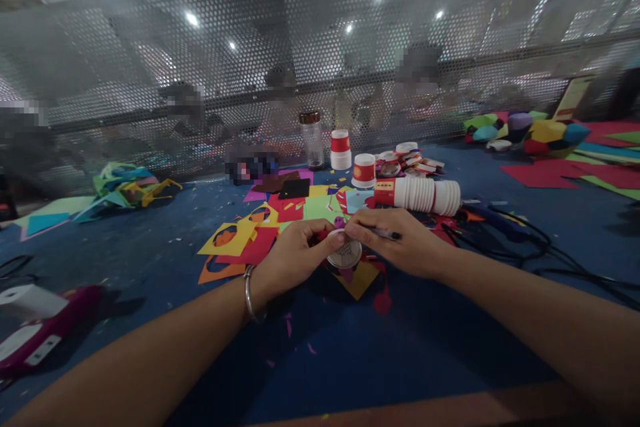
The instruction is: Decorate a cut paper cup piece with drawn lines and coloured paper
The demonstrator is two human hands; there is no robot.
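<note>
A small round piece with a white face and dark drawn lines [345, 253] is in the middle, above the blue table. My left hand [300, 250] grips its left side, with the thumb on the rim. My right hand [400, 240] is closed around a dark pen [393, 235] at the piece's upper right. A bit of purple paper [339, 222] pokes up between the fingertips. Under the piece lies a yellow-orange paper [361, 282]. Cut sheets, among them a yellow one with a round hole [240, 235], spread to the left and behind my hands.
Stacked paper cups [420, 195] lie behind my right hand, near black cables [550, 260]. Farther back stand a glass jar [313, 140] and upright cups [341, 150]. A purple power strip [55, 330] sits at left. Coloured paper sheets [537, 173] are at right, before a perforated metal screen [240, 47].
</note>
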